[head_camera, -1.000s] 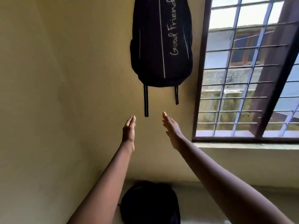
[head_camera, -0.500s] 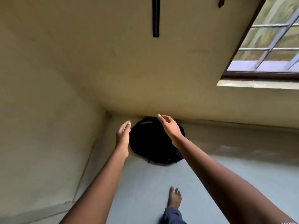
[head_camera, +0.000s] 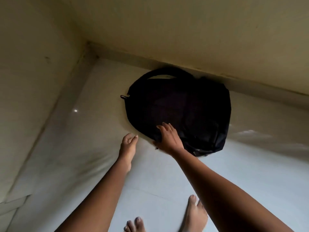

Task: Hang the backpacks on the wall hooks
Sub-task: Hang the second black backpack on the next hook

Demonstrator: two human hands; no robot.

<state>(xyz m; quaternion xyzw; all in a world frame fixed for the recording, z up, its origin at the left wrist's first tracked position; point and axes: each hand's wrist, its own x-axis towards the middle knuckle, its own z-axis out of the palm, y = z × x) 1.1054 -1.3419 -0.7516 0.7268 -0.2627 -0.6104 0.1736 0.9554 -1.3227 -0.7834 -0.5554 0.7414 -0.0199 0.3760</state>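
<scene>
The pale floor (head_camera: 167, 181) meets the yellowish wall (head_camera: 200, 30) in a corner, and the task's thing, a black backpack (head_camera: 180, 108), lies flat on that floor with its far side against the foot of the wall; no hook is in view. The main risk from here appears to be a poor hold: the bag looks soft and slack, so lifting it by a pinch of loose fabric at its rim could let it sag, slip out or swing into the wall, whereas its carry loop (head_camera: 167, 70) sits on the far side, away from both hands. Both bare arms extend down and forward from the bottom of the view. The right hand (head_camera: 168, 139) rests on the near left edge of the backpack, fingers spread and nearly straight over the cloth, thumb at the rim, with no closed grip showing. The left hand (head_camera: 127, 144) hovers just beside the bag, apart from it, fingers loosely curled and holding nothing. A small zipper pull (head_camera: 123, 96) sticks out at the left.
</scene>
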